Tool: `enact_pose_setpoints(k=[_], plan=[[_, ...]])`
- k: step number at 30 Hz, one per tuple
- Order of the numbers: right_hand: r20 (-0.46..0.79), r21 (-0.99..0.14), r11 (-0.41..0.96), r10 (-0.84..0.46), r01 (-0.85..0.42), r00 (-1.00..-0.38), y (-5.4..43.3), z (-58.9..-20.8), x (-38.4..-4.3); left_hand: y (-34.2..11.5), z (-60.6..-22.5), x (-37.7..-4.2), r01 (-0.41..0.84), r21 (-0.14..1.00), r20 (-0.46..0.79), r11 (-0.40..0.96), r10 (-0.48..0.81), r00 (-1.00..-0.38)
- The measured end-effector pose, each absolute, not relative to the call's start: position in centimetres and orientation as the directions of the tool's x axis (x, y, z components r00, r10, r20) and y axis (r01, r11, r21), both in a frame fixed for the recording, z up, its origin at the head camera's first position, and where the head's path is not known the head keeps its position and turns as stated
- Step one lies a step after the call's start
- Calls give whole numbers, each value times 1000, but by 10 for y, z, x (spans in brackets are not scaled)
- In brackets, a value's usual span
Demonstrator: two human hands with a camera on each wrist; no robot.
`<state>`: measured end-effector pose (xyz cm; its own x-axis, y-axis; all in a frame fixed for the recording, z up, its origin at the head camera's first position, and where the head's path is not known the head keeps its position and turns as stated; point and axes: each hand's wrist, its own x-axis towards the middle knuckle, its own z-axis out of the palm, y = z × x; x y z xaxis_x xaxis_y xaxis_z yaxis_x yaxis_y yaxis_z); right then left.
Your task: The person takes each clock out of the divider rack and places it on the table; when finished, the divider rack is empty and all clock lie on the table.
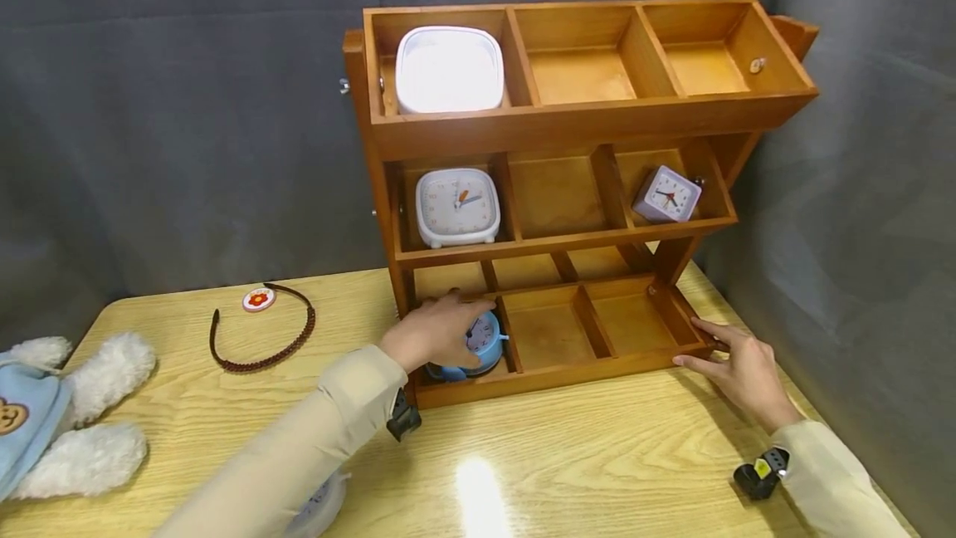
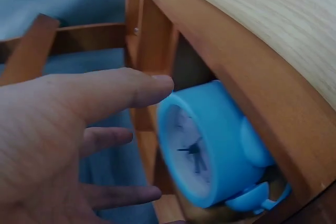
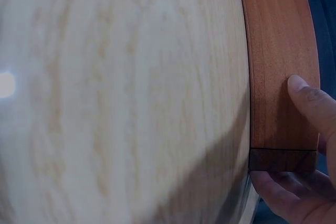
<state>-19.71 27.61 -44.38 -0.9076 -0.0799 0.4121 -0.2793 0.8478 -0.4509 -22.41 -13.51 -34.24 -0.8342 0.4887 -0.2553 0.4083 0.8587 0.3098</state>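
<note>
A blue round alarm clock [image 1: 485, 337] sits tilted in the left compartment of the bottom tier of a wooden shelf [image 1: 478, 393]. My left hand [image 1: 441, 330] is over that compartment. In the left wrist view the thumb and fingers are stretched out and spread beside the blue clock; the thumb tip lies at its rim, and whether it touches cannot be told. At the right end of the bottom tier, my right hand [image 1: 743, 372] grips the corner, with the thumb on the front board and the fingers around the end.
A white square clock [image 1: 457, 206] and a small lilac clock [image 1: 668, 194] stand on the middle tier. A white square item [image 1: 450, 69], glaring, sits on top. Left on the table are a headband [image 1: 261, 365], a flower badge [image 1: 258, 299], a plush toy [image 1: 97, 422] and a partly hidden clock [image 1: 324, 509].
</note>
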Motion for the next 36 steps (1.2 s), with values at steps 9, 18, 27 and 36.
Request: enact_pose_setpoints(k=[9,18,27,36], plan=[[430,-447,848,-77,-286,-900,274,-445,-198,-125,-365,-237,351,320,-267,880,439,-858],[447,-440,848,-79,-296,-891,273,-445,-197,-116,-373,-240,321,291,-234,901,393,-889],[465,-427,847,-93,-316,-880,274,-448,-198,-116,-381,-242,301,326,-206,896,378,-903],[429,-438,856,-70,-275,-901,275,-446,-196,-114,-369,-242,294,349,-216,890,381,-899]])
